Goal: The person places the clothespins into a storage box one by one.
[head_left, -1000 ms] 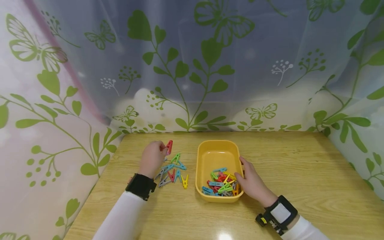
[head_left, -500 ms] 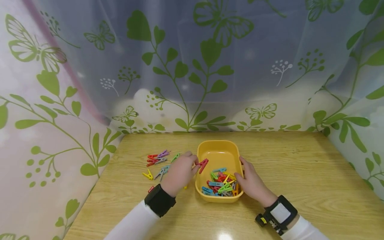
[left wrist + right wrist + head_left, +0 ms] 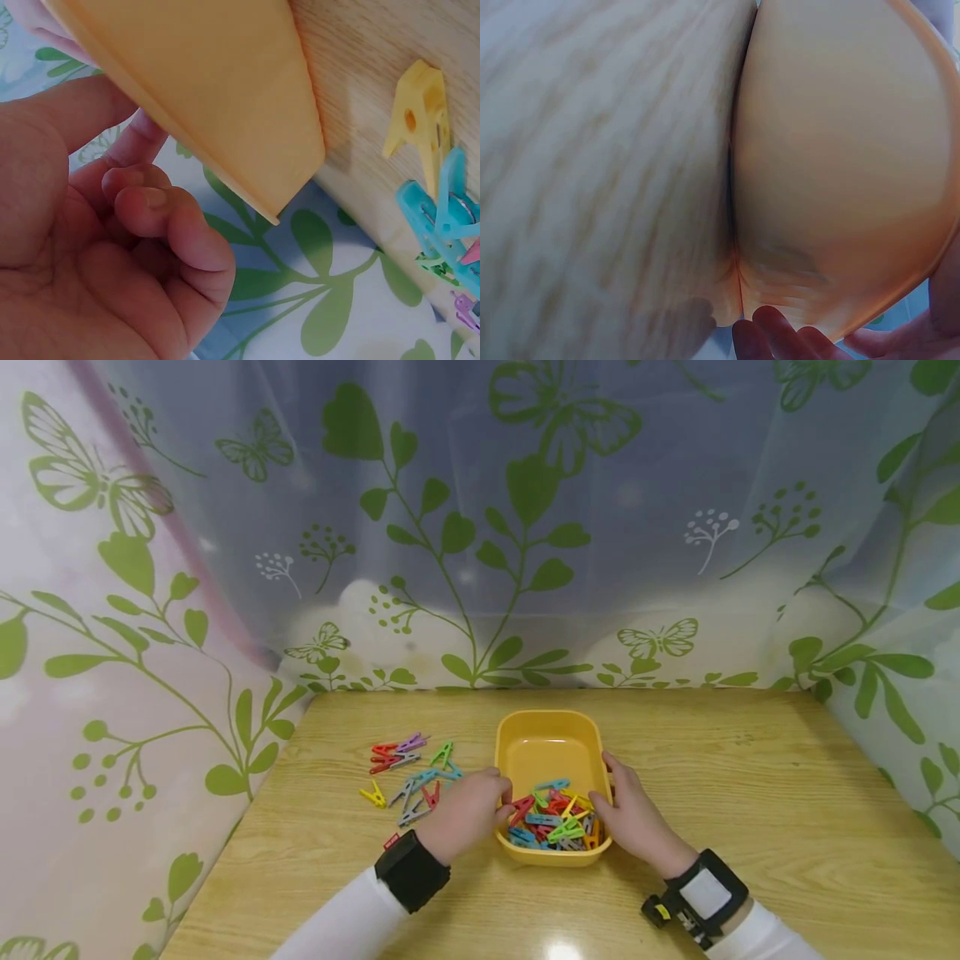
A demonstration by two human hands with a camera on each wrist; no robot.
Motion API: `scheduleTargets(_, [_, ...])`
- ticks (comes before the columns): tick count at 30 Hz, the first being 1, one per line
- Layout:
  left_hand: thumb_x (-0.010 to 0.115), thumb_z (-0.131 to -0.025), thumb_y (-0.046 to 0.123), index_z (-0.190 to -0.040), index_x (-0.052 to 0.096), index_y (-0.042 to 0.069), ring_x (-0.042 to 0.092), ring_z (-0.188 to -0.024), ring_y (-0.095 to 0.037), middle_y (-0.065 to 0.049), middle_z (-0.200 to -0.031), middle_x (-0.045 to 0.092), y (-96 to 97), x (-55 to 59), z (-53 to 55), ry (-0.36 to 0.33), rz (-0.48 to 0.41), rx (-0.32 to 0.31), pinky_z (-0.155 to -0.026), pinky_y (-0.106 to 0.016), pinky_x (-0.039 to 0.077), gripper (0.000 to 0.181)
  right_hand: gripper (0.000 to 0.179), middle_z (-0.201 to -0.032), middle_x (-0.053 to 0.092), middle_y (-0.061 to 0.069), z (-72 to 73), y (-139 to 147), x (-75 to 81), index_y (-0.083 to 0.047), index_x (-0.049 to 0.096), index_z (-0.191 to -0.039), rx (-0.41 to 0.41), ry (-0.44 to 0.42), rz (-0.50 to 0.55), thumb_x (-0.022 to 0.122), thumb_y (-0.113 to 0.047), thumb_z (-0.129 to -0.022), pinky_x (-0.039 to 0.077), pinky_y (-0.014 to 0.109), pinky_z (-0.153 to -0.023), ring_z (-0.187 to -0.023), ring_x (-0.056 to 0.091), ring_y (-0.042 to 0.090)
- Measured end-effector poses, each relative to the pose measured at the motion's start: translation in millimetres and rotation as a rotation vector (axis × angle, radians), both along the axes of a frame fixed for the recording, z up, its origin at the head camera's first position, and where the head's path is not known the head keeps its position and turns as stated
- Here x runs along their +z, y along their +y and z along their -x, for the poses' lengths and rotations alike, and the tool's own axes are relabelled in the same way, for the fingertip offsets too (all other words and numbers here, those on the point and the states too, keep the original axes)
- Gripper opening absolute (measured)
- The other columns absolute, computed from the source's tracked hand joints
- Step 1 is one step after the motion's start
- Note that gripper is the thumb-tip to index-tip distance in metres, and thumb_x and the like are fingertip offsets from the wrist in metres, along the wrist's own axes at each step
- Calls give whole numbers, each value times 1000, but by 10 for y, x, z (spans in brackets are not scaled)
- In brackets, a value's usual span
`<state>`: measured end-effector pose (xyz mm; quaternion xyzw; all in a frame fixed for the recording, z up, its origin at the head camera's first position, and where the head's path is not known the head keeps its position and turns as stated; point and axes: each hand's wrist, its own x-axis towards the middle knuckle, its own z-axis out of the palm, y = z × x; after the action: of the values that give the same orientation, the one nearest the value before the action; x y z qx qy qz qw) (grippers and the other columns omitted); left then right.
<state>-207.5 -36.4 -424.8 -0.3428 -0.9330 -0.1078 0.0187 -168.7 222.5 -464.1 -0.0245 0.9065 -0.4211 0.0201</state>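
My left hand (image 3: 467, 810) reaches over the left rim of a yellow plastic bin (image 3: 549, 756). Its thumb and forefinger pinch a red clothespin (image 3: 522, 808) just inside, above other clothespins (image 3: 564, 832) heaped at the near end. In the left wrist view the bin wall (image 3: 217, 82) hides those two fingertips, while the remaining fingers (image 3: 191, 232) curl outside. My right hand (image 3: 641, 818) grips the bin's right side, thumb over the rim. The right wrist view has fingertips (image 3: 776, 334) against the outer wall (image 3: 840, 150).
Left of the bin, several loose clothespins (image 3: 427, 777) lie on the wooden table (image 3: 720, 768), in blue, grey, red, green and purple. A yellow clothespin (image 3: 373, 794) lies at their left edge. Patterned curtains (image 3: 450, 568) stand behind and at both sides.
My left hand has carried the red clothespin from the pile on the left rightward, over the bin's rim and down inside. The right hand stays at the bin's right side.
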Motion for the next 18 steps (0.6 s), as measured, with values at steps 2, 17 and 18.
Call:
scheduleTargets(2, [76, -94, 23, -83, 66, 16, 49, -68, -8, 4, -82, 57, -4, -5, -10, -5, 7, 0, -60, -23, 41, 17, 70, -157, 21, 38, -1, 3, -2, 10, 8, -160, 1, 1, 2, 49, -15, -108, 42, 59, -109, -139, 44, 53])
scheduleTargets(17, [76, -94, 22, -83, 70, 14, 52, -68, -8, 3, -81, 60, -14, -43, -9, -38, -11, 5, -60, -22, 42, 16, 71, -157, 21, 39, 13, 5, -15, 10, 8, -160, 0, -1, -5, 49, -16, -108, 41, 59, -110, -140, 42, 53])
scheduleTargets(18, [75, -95, 23, -83, 70, 14, 51, -68, -8, 3, -81, 60, -19, -43, -2, -49, -20, 4, -60, -22, 42, 17, 71, -157, 21, 38, 13, 6, -12, 9, 8, -160, 1, -2, -3, 49, -16, -108, 41, 59, -110, -140, 42, 53])
